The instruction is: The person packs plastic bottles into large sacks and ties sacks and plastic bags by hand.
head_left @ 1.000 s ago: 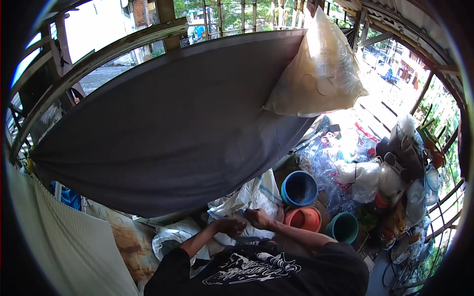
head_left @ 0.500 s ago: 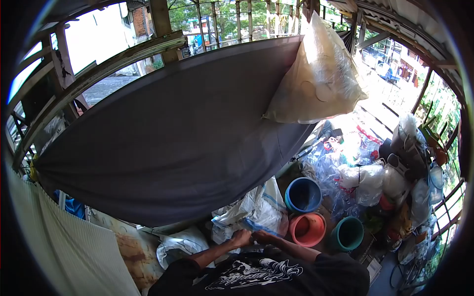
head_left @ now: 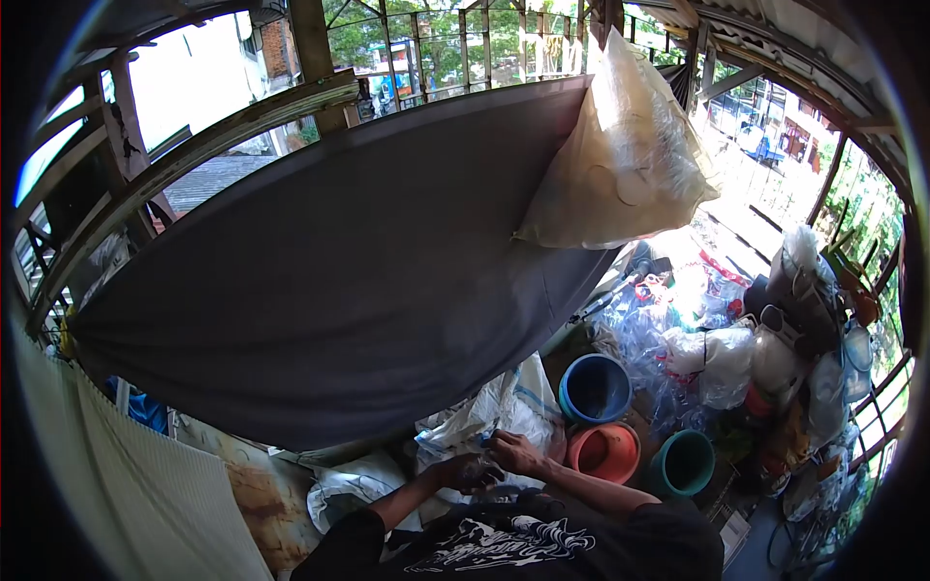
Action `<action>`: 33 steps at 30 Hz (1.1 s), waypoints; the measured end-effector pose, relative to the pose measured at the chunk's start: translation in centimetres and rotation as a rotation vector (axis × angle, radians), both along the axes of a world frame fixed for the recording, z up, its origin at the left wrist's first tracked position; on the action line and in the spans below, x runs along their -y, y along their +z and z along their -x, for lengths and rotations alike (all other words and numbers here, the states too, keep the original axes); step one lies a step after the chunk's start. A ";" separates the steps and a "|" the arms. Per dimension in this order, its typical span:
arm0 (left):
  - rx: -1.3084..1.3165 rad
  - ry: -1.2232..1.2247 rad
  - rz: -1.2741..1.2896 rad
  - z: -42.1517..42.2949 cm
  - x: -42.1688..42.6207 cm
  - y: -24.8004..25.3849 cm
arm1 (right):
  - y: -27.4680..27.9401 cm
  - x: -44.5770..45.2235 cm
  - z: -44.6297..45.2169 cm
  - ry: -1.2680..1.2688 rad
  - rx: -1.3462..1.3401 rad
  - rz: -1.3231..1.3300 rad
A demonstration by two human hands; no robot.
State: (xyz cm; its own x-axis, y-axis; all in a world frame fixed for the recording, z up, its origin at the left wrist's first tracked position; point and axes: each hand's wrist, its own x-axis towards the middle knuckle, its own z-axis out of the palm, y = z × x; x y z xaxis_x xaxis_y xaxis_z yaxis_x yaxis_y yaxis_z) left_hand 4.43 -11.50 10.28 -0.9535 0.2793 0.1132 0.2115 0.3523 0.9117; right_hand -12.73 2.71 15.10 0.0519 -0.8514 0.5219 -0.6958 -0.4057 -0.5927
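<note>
In front of my chest, my left hand [head_left: 469,473] is curled around something clear, perhaps a plastic cup or bottle, too small to make out. Close beside it on the right, my right hand [head_left: 515,453] is closed, with a small blue bit at its fingertips. Beyond both hands lies a white woven sack [head_left: 528,397] with blue stripes. Another whitish sack [head_left: 354,484] is left of my left hand. An orange bucket [head_left: 604,452] stands right of my right hand, with a blue bucket [head_left: 595,388] behind it and a green bucket [head_left: 682,462] to the right.
A large dark cloth [head_left: 329,261] hangs across the space ahead, with a full translucent bag [head_left: 625,160] at its right end. Piled clear plastic [head_left: 639,329] and stuffed bags [head_left: 727,363] lie at the right. A pale striped cloth [head_left: 136,474] hangs at the lower left.
From nearly touching half a second ago, my hands have shifted: the left is lower and turned, the right raised slightly. A blue bit now shows at the right fingertips. The view has tilted slightly.
</note>
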 end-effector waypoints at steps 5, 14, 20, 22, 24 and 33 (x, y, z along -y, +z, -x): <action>0.216 0.068 0.065 -0.4 -2.0 -2.5 | -1.6 0.2 -0.2 -0.055 0.027 -0.005; 0.217 -0.028 0.056 -1.1 0.1 -5.2 | -4.6 -1.5 -2.3 -0.396 0.135 -0.536; 0.940 0.359 -0.452 -0.1 2.4 -7.1 | -10.6 -1.3 -0.8 -0.318 0.189 -0.504; 0.841 0.585 -0.394 0.5 1.6 -2.8 | -11.2 -1.6 0.9 -0.400 0.330 -0.602; 0.728 0.798 -0.330 1.7 0.8 -0.8 | -10.0 -1.7 2.6 -0.488 0.469 -0.696; -0.095 0.746 0.847 4.2 -5.7 -1.2 | -12.1 -2.6 4.1 -0.265 0.777 -0.952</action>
State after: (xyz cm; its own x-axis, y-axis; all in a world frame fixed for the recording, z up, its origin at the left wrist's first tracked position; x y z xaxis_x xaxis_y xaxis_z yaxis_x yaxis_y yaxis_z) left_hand 0.20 -5.82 9.09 -0.9117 -0.3345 0.2385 -0.2546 0.9157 0.3110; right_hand -16.86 5.28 3.00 -0.2233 -0.8435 -0.4884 -0.0264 0.5061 -0.8620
